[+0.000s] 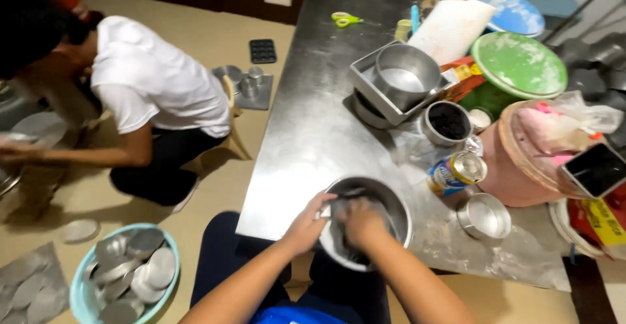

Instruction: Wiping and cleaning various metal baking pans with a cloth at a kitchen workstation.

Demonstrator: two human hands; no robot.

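The round metal pan [368, 223] sits at the near edge of the steel table [313, 128]. The left hand [306, 223] grips its rim, fingers curled. The right hand [362, 223] presses inside, apparently rubbing the base; its grip is blurred. Hold the rim firm, and cover the base and wall evenly.

Warm indoor light, soft blur (edges stretched)

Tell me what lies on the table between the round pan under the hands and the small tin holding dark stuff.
In the head view, a can lying on its side lies between the round pan and the small tin.
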